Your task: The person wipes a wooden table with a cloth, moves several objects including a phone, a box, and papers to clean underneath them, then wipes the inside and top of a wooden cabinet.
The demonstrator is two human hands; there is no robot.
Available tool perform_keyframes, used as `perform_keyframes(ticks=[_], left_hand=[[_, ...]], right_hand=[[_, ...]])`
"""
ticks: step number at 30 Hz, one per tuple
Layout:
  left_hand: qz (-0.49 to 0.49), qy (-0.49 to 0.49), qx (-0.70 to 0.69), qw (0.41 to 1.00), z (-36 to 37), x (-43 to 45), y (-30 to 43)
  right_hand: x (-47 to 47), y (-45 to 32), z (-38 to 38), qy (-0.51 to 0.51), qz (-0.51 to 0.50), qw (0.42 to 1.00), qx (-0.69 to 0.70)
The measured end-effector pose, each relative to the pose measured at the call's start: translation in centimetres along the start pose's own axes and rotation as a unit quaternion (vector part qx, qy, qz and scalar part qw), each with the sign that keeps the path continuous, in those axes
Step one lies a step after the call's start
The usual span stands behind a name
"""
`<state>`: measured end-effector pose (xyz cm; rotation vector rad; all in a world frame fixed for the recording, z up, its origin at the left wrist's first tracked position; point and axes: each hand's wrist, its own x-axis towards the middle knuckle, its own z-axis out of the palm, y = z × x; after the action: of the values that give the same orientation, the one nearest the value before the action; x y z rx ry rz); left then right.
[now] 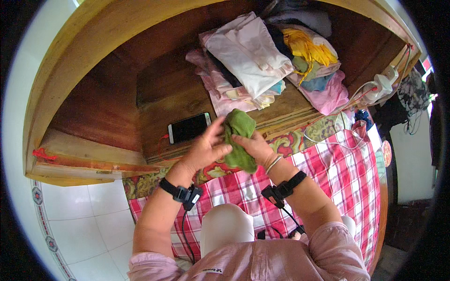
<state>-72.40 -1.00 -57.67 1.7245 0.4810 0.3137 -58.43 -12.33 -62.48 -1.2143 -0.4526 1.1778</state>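
A folded or bunched green cloth (240, 154) is held up before me, over the near edge of a wooden shelf. My right hand (256, 146) grips its right side, thumb lying across the front. My left hand (207, 146) is at the cloth's left side with fingers spread; whether its fingertips touch the cloth is unclear. Beyond it, a pile of folded clothes with a white garment (246, 52) on top lies on the shelf. Just left of the cloth, a smartphone (188, 128) with a dark screen lies on the wood.
A second clothes pile with a yellow cloth (307, 47) and a pink garment (328, 95) lies at the back right. White plugs and cables (383, 82) hang at the shelf's right end. A red checked cloth (334, 168) spreads beneath my arms. White floor tiles (77, 217) show at left.
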Motion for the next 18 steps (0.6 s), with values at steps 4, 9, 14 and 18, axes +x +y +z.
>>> perform_keyframes(ticks=[4,9,14,18], left_hand=[[-0.041,-0.004,0.496,0.867,-5.1,1.5,-1.0],[-0.109,-0.063,0.56,0.819,-7.4,2.1,-1.6],[-0.094,-0.088,0.517,0.847,-7.0,2.7,-1.5],[-0.087,-0.008,0.527,0.845,-8.1,-0.7,-2.1]], right_hand=[[0.0,-1.9,-2.2,0.008,-0.094,0.985,-0.147],[-0.1,-4.6,-1.6,0.06,-0.19,0.762,-0.617],[0.9,-2.2,-2.1,-0.003,-0.243,0.615,-0.75],[1.4,-1.8,-0.5,-0.025,-0.228,0.635,-0.737]])
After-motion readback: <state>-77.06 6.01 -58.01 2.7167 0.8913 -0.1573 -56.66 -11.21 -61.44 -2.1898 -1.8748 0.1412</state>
